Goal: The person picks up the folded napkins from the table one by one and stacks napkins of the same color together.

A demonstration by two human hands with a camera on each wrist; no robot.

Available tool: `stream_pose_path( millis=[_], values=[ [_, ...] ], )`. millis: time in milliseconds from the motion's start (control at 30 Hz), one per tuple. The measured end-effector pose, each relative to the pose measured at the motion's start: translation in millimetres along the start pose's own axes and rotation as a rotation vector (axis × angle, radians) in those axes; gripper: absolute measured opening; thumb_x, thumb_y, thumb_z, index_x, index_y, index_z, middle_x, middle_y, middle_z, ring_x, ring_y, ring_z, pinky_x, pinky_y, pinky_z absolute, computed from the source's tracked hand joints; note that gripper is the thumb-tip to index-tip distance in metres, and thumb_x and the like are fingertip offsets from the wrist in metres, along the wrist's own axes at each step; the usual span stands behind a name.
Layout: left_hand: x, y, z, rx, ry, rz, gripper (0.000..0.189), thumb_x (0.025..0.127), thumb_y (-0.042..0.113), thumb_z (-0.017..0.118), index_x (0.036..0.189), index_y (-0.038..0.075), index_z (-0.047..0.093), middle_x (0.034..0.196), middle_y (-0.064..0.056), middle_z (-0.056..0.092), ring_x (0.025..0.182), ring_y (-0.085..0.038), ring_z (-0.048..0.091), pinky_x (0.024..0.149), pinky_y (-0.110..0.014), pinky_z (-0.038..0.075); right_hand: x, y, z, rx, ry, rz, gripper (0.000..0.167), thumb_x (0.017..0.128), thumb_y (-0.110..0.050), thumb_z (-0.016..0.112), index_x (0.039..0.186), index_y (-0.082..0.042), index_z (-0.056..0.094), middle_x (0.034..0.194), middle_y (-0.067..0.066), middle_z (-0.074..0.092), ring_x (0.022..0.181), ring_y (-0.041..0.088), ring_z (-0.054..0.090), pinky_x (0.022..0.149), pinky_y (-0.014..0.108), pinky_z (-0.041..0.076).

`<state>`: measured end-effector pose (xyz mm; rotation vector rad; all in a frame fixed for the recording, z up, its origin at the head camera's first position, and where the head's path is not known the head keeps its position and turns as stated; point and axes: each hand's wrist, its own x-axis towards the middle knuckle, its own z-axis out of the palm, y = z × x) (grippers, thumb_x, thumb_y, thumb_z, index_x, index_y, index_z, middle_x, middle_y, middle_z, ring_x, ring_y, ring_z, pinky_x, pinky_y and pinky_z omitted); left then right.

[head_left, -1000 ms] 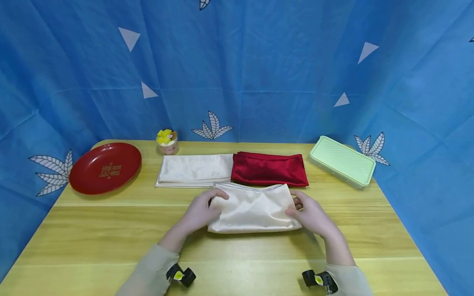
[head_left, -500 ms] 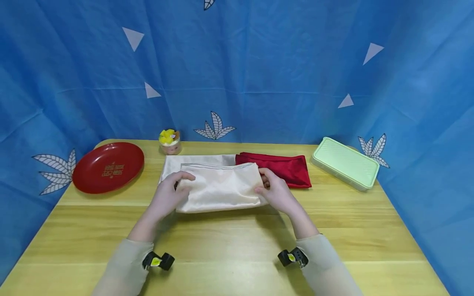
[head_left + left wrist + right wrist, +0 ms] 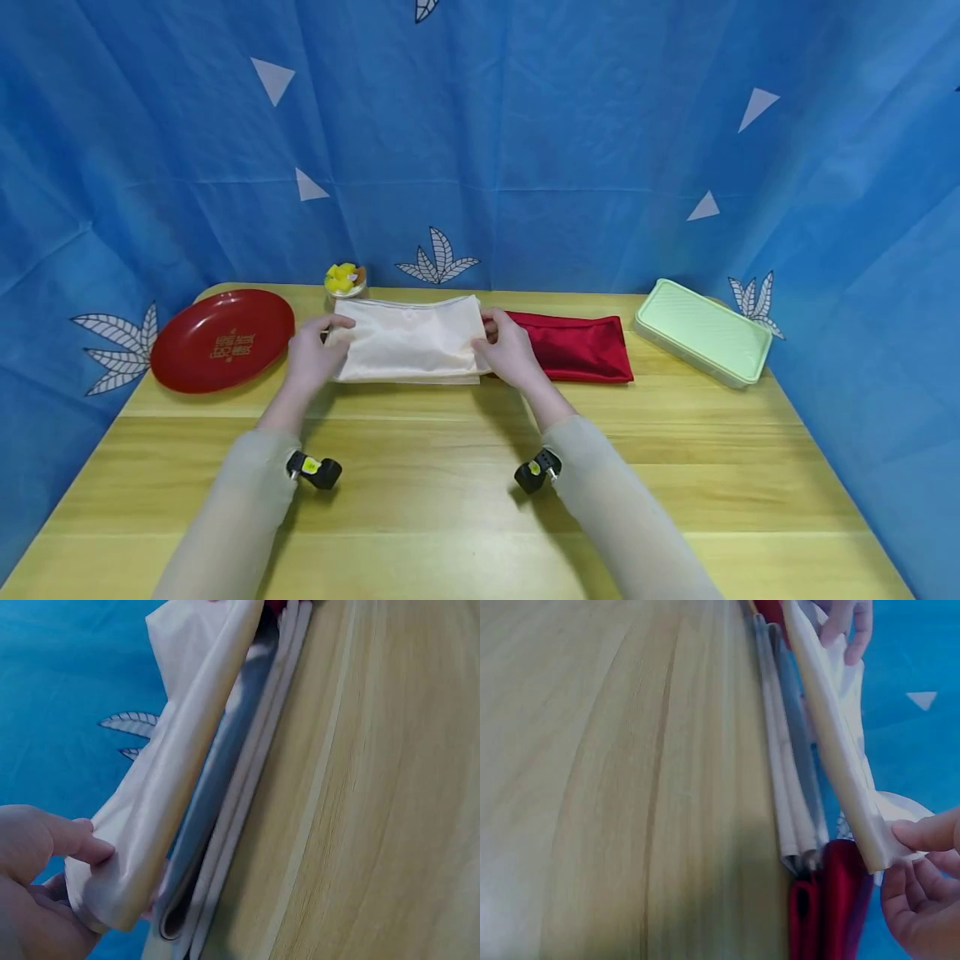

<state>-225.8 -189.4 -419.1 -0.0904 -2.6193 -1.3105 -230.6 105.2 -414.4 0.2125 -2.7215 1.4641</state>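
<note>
A folded cream satin cloth [image 3: 408, 337] is held level by its two short ends, over the folded white cloth [image 3: 238, 802] at the back of the table. My left hand [image 3: 315, 350] pinches its left end between thumb and fingers. At the other end my right hand [image 3: 510, 346] pinches it the same way. Both wrist views show a gap between the cream cloth and the layers below it. Beside my right hand lies a folded dark red satin cloth [image 3: 577, 348], partly behind that hand. From the head view the white cloth is almost wholly covered.
A red oval plate [image 3: 223, 340] leans at the left by the blue curtain [image 3: 570, 125]. Behind the cloths stands a small cup with a yellow top [image 3: 345, 280]. A pale green lidded box [image 3: 703, 332] sits at the back right of the wooden table [image 3: 450, 500].
Both hands have carried the cream cloth back and to the left, from in front of the folded cloths to over the white one. The red cloth's left part is uncovered less by my right hand.
</note>
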Motion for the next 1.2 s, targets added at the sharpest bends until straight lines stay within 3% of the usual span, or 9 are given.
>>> stream_pose_path(
  millis=[267, 533, 667, 900, 1033, 1200],
  values=[
    [13.7, -12.1, 6.0, 0.059, 0.009, 0.028, 0.027, 0.083, -0.006, 0.057, 0.108, -0.003, 0.067, 0.118, -0.028, 0.056, 0.112, -0.040, 0.049, 0.094, -0.052, 0.038, 11.1, 2, 15, -0.017, 0.039, 0.031, 0.032, 0.087, -0.003, 0.064, 0.119, -0.004, 0.057, 0.096, 0.009, 0.064, 0.085, 0.021, 0.058, 0.076, 0.033, 0.049],
    [8.8, -16.7, 2.3, 0.113, 0.038, 0.039, 0.033, 0.083, -0.006, 0.054, 0.114, -0.004, 0.065, 0.118, -0.028, 0.053, 0.104, -0.040, 0.050, 0.089, -0.053, 0.040, 3.7, -1, 10, -0.032, 0.029, 0.002, 0.030, 0.087, -0.001, 0.063, 0.116, -0.003, 0.057, 0.102, 0.009, 0.063, 0.090, 0.022, 0.061, 0.082, 0.034, 0.050],
    [1.1, -17.3, -2.6, 0.154, 0.043, 0.096, 0.035, 0.084, -0.003, 0.055, 0.118, -0.006, 0.062, 0.124, -0.028, 0.048, 0.110, -0.041, 0.048, 0.092, -0.054, 0.039, -4.6, 1, 1, -0.086, 0.003, -0.050, 0.035, 0.087, -0.002, 0.065, 0.121, -0.001, 0.057, 0.107, 0.011, 0.062, 0.087, 0.023, 0.062, 0.081, 0.036, 0.051],
    [-21.5, -9.8, -15.3, 0.253, -0.035, 0.188, 0.037, 0.087, 0.002, 0.057, 0.123, -0.006, 0.058, 0.129, -0.028, 0.045, 0.119, -0.043, 0.042, 0.095, -0.058, 0.037, -27.1, 12, -24, -0.217, -0.069, -0.138, 0.039, 0.088, -0.005, 0.065, 0.126, -0.003, 0.055, 0.116, 0.010, 0.057, 0.087, 0.020, 0.059, 0.079, 0.035, 0.050],
    [-35.9, -6.6, -23.8, 0.334, -0.055, 0.217, 0.039, 0.087, 0.004, 0.058, 0.125, -0.006, 0.057, 0.129, -0.027, 0.045, 0.119, -0.044, 0.043, 0.094, -0.060, 0.037, -42.4, 19, -41, -0.273, -0.056, -0.162, 0.038, 0.088, -0.005, 0.065, 0.125, -0.002, 0.057, 0.117, 0.011, 0.057, 0.090, 0.022, 0.059, 0.082, 0.037, 0.049],
    [-53.0, -8.1, -33.2, 0.465, -0.060, 0.247, 0.045, 0.086, 0.006, 0.061, 0.128, -0.006, 0.052, 0.129, -0.026, 0.047, 0.119, -0.044, 0.043, 0.092, -0.063, 0.036, -61.3, 31, -60, -0.425, -0.011, -0.220, 0.037, 0.087, -0.006, 0.067, 0.122, -0.002, 0.058, 0.117, 0.012, 0.058, 0.103, 0.028, 0.055, 0.090, 0.042, 0.045]
  ],
)
